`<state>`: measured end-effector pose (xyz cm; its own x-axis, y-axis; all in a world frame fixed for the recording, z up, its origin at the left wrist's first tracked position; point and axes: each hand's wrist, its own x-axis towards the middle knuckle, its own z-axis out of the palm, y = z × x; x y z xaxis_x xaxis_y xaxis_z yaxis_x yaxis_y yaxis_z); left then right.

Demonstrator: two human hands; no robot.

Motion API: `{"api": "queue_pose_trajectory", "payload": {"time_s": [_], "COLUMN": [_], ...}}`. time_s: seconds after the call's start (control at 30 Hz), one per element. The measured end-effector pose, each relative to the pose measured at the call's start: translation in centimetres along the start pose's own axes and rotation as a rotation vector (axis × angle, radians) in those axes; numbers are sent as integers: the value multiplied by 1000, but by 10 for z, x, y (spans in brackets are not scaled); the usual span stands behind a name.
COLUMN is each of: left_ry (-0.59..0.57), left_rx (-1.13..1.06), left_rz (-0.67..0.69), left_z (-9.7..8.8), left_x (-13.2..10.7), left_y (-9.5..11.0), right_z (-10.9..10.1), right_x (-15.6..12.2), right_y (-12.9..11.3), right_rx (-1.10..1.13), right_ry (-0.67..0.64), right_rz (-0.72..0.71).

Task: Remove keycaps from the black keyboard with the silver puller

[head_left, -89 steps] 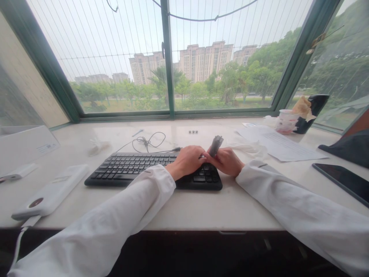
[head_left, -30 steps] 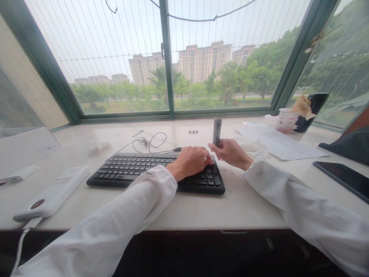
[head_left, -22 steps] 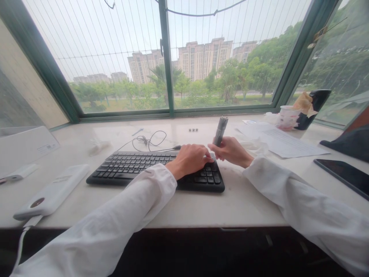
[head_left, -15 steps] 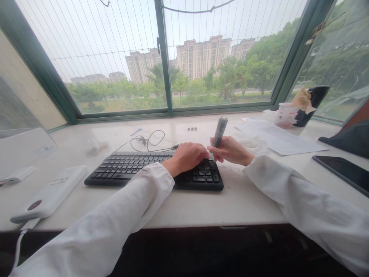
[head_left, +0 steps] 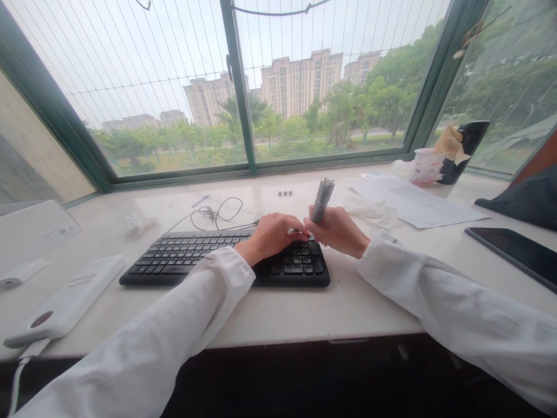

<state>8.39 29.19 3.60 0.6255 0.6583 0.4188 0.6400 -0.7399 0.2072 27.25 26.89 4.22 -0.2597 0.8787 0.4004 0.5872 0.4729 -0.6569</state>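
A black keyboard (head_left: 174,254) lies on the white tabletop, its number pad (head_left: 300,262) towards the right. My left hand (head_left: 272,235) rests over the keyboard, fingers bent and drawn together near the upper right keys; whatever lies at its fingertips is hidden. Close beside it, my right hand (head_left: 342,229) is closed around a grey, rod-shaped tool (head_left: 322,200) with a ridged top end. The tool stands nearly upright, leaning a little right at the top. Its lower tip points at the top of the number pad and is covered by my fingers.
Three small dark pieces (head_left: 285,193) sit behind the keyboard, near a coiled cable (head_left: 213,213). At left lies a white power bank (head_left: 69,299) with a cable. At right are paper sheets (head_left: 418,200), a phone (head_left: 516,252), a paper cup (head_left: 427,167) and crumpled tissue (head_left: 372,213).
The whole view has shifted slightly, moving the scene left. The grey tool's top tilts a little more towards me. Both hands stay at the number pad's upper edge.
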Motion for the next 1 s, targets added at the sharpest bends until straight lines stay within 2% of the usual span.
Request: {"api": "queue_pose_trajectory", "payload": {"time_s": [0.17,0.3,0.57,0.77,1.0], "left_ry": [-11,-17,-22,-5,-7], "left_rx": [37,53,89,121,126], "left_rz": [-54,-17,24,0,-9], "left_z": [-1,-4,-6,-6,-6], "left_x": [1,0,-2,-2,-4], "left_y": [5,8,9,13,14], "right_z": [2,4,6,8,9], "right_x": [1,4,4,3,5], "right_y": [4,7,5,2,4], "right_rx": [-105,-118,-104,-58,-141], "right_ry": [55,58,87,92,110], "right_rz": [-68,-81,-2,49,2]}}
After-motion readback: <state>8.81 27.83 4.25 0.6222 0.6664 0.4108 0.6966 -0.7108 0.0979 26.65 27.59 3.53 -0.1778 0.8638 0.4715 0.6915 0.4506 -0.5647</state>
